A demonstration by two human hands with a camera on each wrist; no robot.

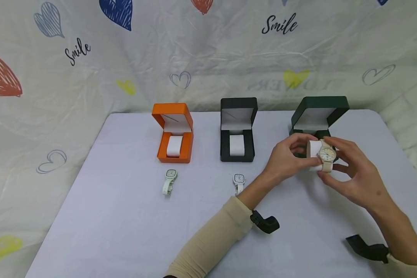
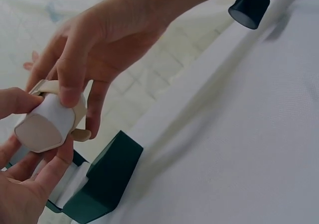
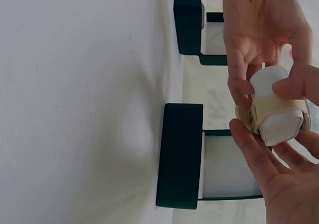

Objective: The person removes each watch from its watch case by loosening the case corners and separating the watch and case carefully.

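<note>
A cream-strapped wristwatch (image 1: 327, 154) with a round pale face is wrapped around one end of a white watch cushion (image 1: 314, 146). My left hand (image 1: 287, 156) grips the cushion's left end between thumb and fingers. On the other side, my right hand (image 1: 359, 173) holds the watch, its fingers at the strap's upper and lower parts. Both hands hold the pair above the table, in front of the open dark green box (image 1: 319, 103), whose lower part they mostly hide. The right wrist view shows the strap (image 3: 279, 107) running across the cushion (image 3: 269, 79).
An open orange box (image 1: 189, 144) and an open black box (image 1: 224, 146), each with a white cushion, stand along the table's back. Before them lie a pale green watch (image 1: 170, 175) and a white watch (image 1: 239, 179), the latter partly behind my left forearm. A patterned curtain (image 1: 229, 58) hangs behind.
</note>
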